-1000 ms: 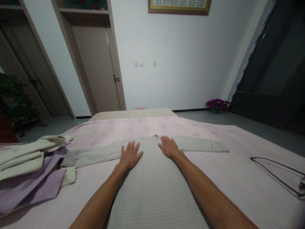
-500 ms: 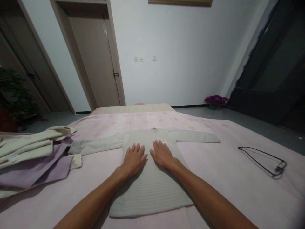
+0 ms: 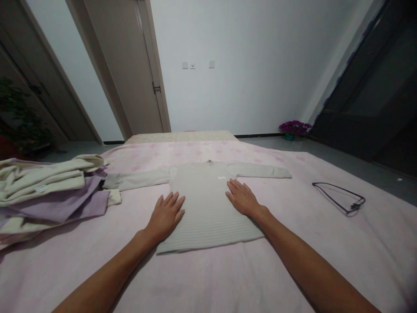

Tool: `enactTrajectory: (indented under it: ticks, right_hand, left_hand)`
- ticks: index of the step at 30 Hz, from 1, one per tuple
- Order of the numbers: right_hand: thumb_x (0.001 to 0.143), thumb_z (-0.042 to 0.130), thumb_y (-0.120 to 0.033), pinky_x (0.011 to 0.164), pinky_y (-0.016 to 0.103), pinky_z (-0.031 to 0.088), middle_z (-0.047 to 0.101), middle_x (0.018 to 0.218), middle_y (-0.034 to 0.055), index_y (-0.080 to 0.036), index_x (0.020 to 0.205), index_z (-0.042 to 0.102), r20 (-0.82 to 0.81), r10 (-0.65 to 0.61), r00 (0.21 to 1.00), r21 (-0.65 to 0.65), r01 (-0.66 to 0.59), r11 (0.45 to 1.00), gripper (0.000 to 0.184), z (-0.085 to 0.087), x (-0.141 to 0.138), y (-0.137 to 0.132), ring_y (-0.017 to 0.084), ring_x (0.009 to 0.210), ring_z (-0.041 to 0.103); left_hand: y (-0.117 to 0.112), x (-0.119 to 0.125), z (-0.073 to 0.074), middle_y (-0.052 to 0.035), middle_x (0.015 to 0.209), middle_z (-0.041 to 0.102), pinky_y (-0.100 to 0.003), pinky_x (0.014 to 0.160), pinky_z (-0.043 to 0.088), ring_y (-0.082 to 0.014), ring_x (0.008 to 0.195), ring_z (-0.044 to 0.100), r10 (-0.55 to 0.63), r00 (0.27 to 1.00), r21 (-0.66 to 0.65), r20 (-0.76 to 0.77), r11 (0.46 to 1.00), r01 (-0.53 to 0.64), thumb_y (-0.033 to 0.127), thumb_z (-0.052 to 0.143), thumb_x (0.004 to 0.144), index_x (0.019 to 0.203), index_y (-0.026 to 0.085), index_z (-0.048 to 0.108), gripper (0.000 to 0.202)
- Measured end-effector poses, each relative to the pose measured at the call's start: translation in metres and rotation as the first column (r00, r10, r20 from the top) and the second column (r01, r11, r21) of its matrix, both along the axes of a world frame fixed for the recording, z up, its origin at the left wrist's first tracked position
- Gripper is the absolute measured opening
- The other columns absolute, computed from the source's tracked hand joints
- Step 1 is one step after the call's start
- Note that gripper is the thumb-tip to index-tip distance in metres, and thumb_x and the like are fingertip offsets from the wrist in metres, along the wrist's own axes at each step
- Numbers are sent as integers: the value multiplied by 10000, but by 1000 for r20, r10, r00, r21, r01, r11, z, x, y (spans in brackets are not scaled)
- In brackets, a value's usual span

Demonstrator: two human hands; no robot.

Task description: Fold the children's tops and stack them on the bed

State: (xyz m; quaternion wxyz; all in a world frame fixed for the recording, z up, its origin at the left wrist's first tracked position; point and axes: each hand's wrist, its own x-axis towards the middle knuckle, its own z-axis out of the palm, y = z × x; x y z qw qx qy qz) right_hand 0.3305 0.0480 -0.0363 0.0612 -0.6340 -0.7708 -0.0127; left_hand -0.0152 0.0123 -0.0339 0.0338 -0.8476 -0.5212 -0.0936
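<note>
A light grey ribbed sweater (image 3: 205,204) lies flat on the pink bedspread (image 3: 208,274), sleeves spread out to both sides. My left hand (image 3: 165,215) rests palm down on the sweater's left edge, fingers stretched out. My right hand (image 3: 241,198) lies flat on its right edge, fingers also extended. Neither hand holds anything.
A pile of cream and lilac clothes (image 3: 48,191) sits at the left of the bed. A black wire hanger (image 3: 339,198) lies at the right. Beyond the bed are a door (image 3: 127,69), a white wall and a pot of purple flowers (image 3: 295,129) on the floor.
My hands slid down from the sweater's collar, then apart to its left and right edges. The camera has pulled back, so the whole sweater now shows.
</note>
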Motion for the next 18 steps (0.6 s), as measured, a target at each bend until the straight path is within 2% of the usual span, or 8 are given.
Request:
enactTrajectory:
  ticks: [2,4,7,10,13,18]
  right_hand:
    - [1017,264,-453,1201,502,191,286,1615,114,-137,1529,358,-5,-15,1000,-5,15,1000,608,0,6,-8,265,1493,239]
    - [1018,269,-444,1197,523,194,302,1609,115,-145,1524,369,-6,-29,1000,-6,29,1000,597,3,9,-16,280,1489,248]
    - [1004,315,-457,1199,555,164,325,1598,129,-144,1507,403,12,6,1000,22,-6,1000,599,12,6,-28,319,1488,237]
    - [999,331,-498,1212,534,152,296,1613,108,-170,1522,387,3,149,989,35,-149,988,619,21,-9,-39,310,1504,192]
    - [1009,312,-518,1219,505,168,268,1624,75,-217,1544,352,-32,274,961,-16,-274,962,616,22,-25,-45,278,1508,191]
    - [1008,321,-531,1222,495,170,266,1623,85,-216,1548,347,-54,265,963,-45,-267,963,625,13,-31,-43,276,1505,200]
  left_hand:
    - [-8,-4,1,-95,1501,497,-578,1187,209,-309,1437,365,-90,994,34,55,996,88,355,445,1005,1403,246,549,426]
    - [-17,-8,4,-80,1485,517,-531,1197,233,-278,1443,359,-233,965,14,118,972,233,354,434,1013,1379,252,570,404]
    - [-26,-11,9,-90,1553,424,-503,1199,255,-269,1469,315,-371,915,-91,160,917,388,449,415,1019,1463,265,478,485]
    - [-29,-15,11,-91,1631,257,-557,1210,177,-315,1503,218,-412,903,-187,120,884,428,589,444,973,1546,303,331,650]
    - [-26,-22,14,-79,1656,168,-551,1218,139,-330,1519,145,-429,897,-251,105,862,441,647,458,943,1565,322,276,725]
    - [-19,-42,22,-85,1664,118,-575,1209,122,-377,1514,122,-464,868,-362,178,789,497,737,580,820,1564,336,272,899]
